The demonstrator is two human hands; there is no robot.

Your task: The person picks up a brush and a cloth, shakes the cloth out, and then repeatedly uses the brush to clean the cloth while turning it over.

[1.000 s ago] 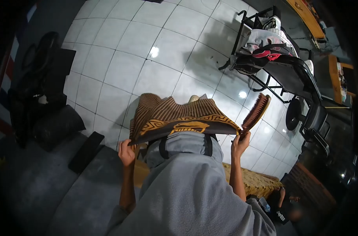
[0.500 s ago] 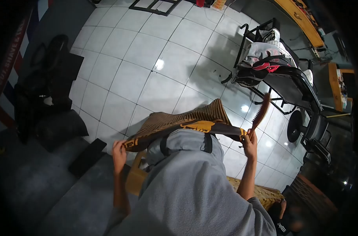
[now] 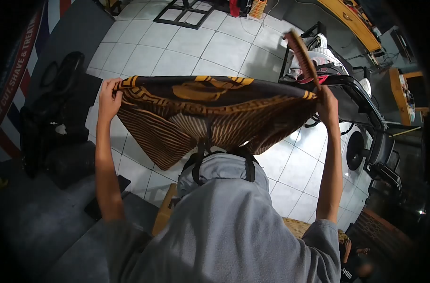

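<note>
Your left hand has its fingers closed on 1 end of the striped cloth; your right hand is clamped on the other end and on the brush, which slants upward. The cloth hangs spread between your 2 hands, over the tiled floor. Beyond your right hand stands a black chair.

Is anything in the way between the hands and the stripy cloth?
Nothing that I can see. The left hand grips one end of the cloth, and the right hand holds the other end, plus a brush.
</note>
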